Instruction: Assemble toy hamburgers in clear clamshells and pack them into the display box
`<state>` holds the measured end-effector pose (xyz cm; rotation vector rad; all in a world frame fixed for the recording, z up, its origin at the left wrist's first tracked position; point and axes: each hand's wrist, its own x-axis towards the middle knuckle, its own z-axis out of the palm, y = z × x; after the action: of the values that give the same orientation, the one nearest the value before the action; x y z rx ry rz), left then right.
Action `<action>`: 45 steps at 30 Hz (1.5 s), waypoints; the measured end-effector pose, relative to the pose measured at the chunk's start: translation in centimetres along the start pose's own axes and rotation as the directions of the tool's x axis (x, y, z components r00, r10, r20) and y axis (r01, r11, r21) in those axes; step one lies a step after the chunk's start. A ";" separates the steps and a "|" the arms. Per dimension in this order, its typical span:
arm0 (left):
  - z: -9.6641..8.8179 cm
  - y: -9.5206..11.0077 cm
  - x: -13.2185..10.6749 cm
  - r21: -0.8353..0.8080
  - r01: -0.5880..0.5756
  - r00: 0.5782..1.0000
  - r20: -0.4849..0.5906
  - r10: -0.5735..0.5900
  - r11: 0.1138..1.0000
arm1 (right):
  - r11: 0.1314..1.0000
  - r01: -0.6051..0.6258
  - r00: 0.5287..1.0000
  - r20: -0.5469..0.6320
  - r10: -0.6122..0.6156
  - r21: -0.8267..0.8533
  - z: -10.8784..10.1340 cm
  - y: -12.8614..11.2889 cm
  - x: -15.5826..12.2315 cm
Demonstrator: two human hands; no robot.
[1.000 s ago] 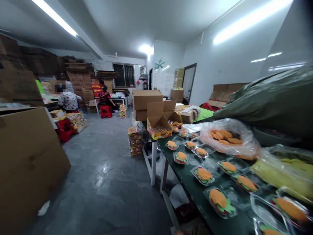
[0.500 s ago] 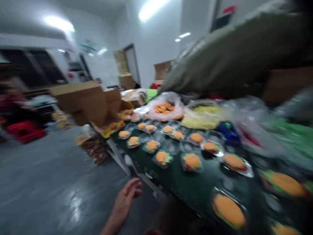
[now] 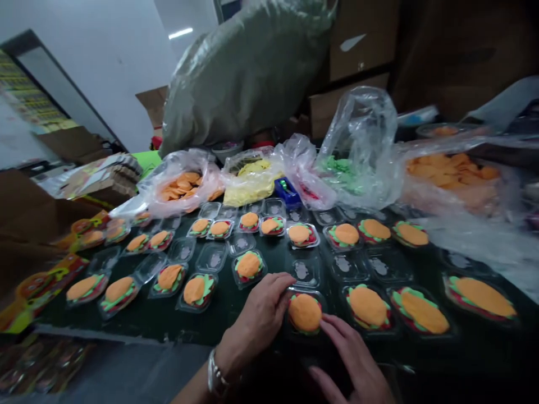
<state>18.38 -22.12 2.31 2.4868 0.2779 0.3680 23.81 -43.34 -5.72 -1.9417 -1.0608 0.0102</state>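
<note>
Orange burger candy (image 3: pixel 305 312) in a clear tray (image 3: pixel 306 331)
My left hand (image 3: pixel 260 318) and right hand (image 3: pixel 352 359) touch it with fingers spread; plastic bags (image 3: pixel 357 151) sit behind.

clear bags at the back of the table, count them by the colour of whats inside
bags of orange pieces: 2
bag of yellow pieces: 1
bag of green pieces: 1
bag with a little red showing: 1
total: 5
</note>
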 end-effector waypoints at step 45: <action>0.7 -3.6 -3.1 -0.573 0.441 0.896 0.232 -0.379 0.691 | 0.991 0.109 0.986 0.134 -0.097 -0.082 2.5 -0.5 5.2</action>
<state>15.33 -20.50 -0.95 1.7191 0.5667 0.1134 25.76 -37.97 -4.90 -1.9852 -1.2662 0.0322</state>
